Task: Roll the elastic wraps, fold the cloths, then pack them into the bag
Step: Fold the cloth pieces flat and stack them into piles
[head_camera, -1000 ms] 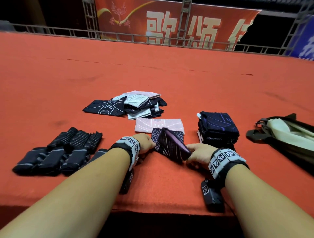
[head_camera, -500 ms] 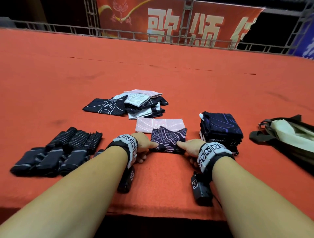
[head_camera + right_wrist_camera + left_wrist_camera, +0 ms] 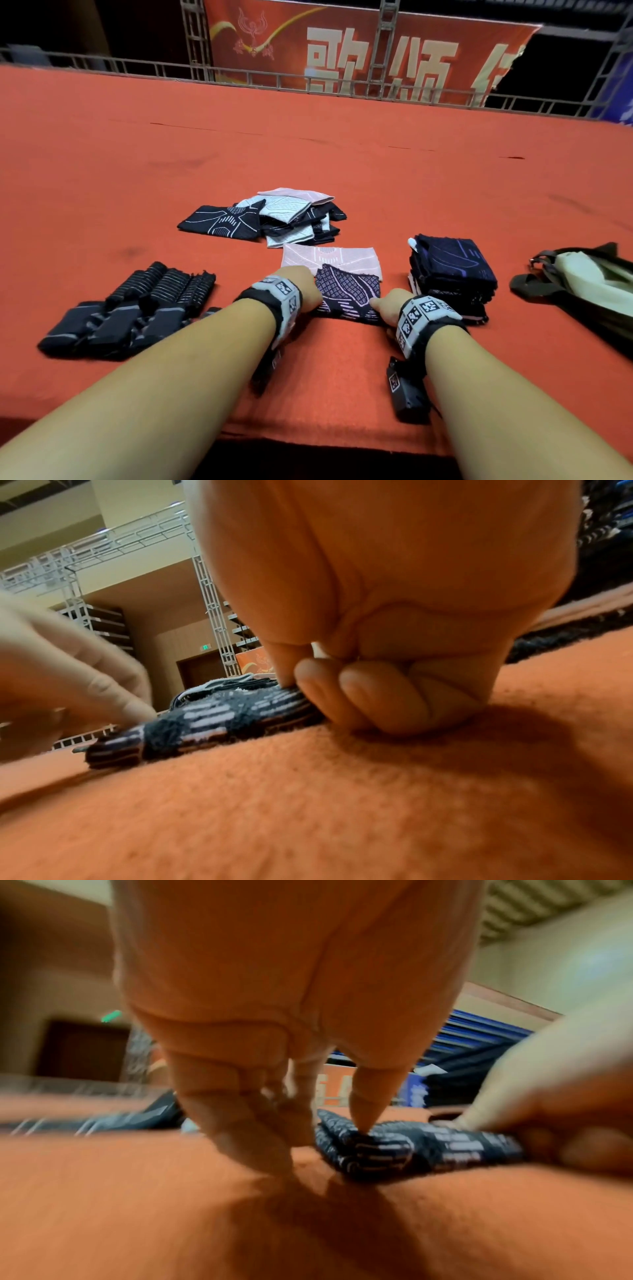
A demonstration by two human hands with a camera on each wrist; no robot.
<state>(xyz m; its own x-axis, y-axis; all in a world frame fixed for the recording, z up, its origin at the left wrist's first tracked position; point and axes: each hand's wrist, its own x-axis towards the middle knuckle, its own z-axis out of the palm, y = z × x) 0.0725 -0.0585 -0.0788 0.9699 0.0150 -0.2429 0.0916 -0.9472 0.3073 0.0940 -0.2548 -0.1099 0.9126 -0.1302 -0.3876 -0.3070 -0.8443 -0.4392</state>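
Observation:
A dark patterned cloth [image 3: 346, 291] lies folded small on the orange carpet, partly over a flat pink cloth [image 3: 329, 257]. My left hand [image 3: 301, 287] is at its left edge. In the left wrist view the thumb [image 3: 363, 1110] presses on top of the cloth [image 3: 411, 1145] while the fingers [image 3: 246, 1137] stand against that edge. My right hand [image 3: 387, 305] grips the right edge. The right wrist view shows its fingers [image 3: 342, 696] curled in against the cloth [image 3: 205, 721]. Rolled black wraps [image 3: 130, 308] lie in a cluster to the left. The bag [image 3: 589, 284] lies at far right.
A loose pile of unfolded dark and pale cloths [image 3: 274, 219] sits behind the pink one. A stack of folded dark cloths [image 3: 452, 270] stands just right of my right hand. The carpeted surface ends at a front edge [image 3: 308, 442] near my forearms. A railing and banner stand far behind.
The right hand laid the raised half of the dark cloth over to finish the fold. Both hands then settled at the cloth's two side edges.

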